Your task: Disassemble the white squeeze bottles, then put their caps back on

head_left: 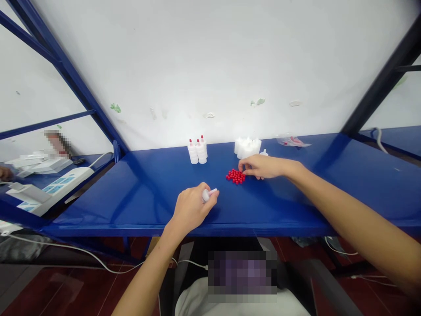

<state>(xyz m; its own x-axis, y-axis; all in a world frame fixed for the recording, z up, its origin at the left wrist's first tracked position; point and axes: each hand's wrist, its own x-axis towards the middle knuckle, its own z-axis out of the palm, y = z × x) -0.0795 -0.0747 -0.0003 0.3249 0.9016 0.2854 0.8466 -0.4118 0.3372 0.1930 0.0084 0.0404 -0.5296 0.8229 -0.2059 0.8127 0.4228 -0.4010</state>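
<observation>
My left hand (pixel 192 204) is wrapped round a small white squeeze bottle (pixel 206 195), whose bare nozzle points up and to the right. My right hand (pixel 258 167) reaches the right side of a pile of small red caps (pixel 235 177), thumb and forefinger pinched together at its edge. Whether a cap sits between those fingertips is too small to see. Several white bottles with red tips (pixel 198 152) stand upright in a cluster behind the left hand. Behind the right hand is a group of white bottles (pixel 246 147), partly hidden by that hand.
A clear plastic bag with red bits (pixel 294 141) lies at the back right of the blue table (pixel 148 188). Blue metal posts (pixel 77 87) frame the left side. Beyond them are a white power strip (pixel 59 186), white boxes (pixel 48 164) and part of another person's hand (pixel 5 173).
</observation>
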